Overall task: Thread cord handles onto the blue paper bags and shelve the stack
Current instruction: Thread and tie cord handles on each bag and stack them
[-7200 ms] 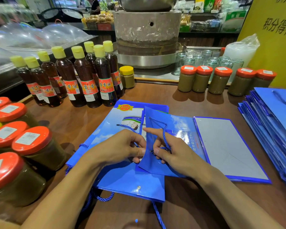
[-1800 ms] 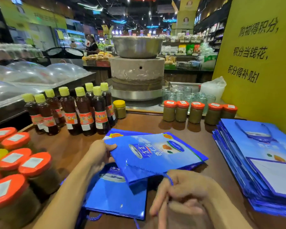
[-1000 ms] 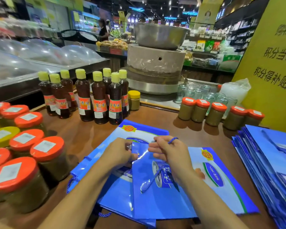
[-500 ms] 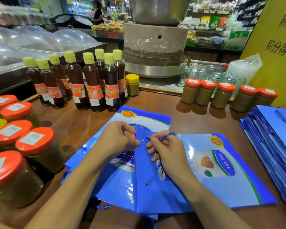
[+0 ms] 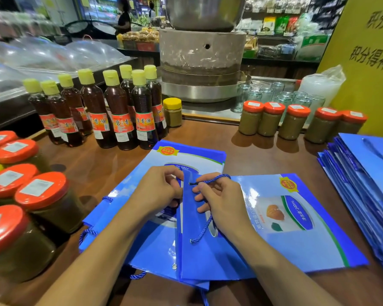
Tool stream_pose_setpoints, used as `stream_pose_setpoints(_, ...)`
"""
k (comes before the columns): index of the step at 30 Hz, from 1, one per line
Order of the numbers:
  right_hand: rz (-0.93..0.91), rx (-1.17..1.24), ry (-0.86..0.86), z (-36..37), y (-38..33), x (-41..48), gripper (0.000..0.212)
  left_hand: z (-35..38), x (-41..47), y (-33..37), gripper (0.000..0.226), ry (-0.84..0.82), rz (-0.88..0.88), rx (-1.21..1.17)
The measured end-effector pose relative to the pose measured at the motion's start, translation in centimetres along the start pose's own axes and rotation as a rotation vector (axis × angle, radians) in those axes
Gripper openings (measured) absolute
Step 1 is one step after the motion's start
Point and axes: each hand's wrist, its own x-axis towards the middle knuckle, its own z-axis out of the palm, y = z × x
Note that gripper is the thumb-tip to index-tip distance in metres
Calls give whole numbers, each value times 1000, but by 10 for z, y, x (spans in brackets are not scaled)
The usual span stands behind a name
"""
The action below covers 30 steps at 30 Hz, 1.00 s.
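A flat blue paper bag (image 5: 296, 219) lies across a small pile of blue bags (image 5: 155, 246) in front of me on the wooden counter (image 5: 241, 151). My right hand (image 5: 223, 202) pinches a blue twisted cord (image 5: 210, 178) and holds its dark tip at a hole near the bag's top edge; the cord's other end trails down over the bag. My left hand (image 5: 161, 188) pinches the bag's top edge right beside that hole. Cord handles stick out from the bags underneath at the left.
A thick stack of blue bags (image 5: 367, 184) lies at the right edge. Sesame oil bottles (image 5: 119, 115) stand behind, orange-lidded jars (image 5: 292, 122) at the back right and larger orange-lidded jars (image 5: 40, 199) close on the left. A stone mill (image 5: 201, 60) stands beyond.
The bag was turned over and laid flat across the pile. Both hands came together at its top edge, and the cord tip now sits at the hole.
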Motion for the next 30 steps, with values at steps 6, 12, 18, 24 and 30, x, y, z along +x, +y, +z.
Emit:
stream_pose_setpoints(6,-12,22,-6,-1,2,0,11,1,0,0,20,24,105,107)
stream_pose_setpoints(12,1,75,-2,-2,-1,1,12,3,0,1,11,19,153,46)
stream_pose_setpoints(18,28,120,-9,-4,-1,4,9,5,2,-3,8,11,122,-3)
stream_pose_setpoints(24,28,98,-24,-3,2,6,8,5,4,-5,17,1,163,13)
stream_pose_setpoints(30,25,122,4,-6,-1,6,8,4,6,-6,15,9,261,84)
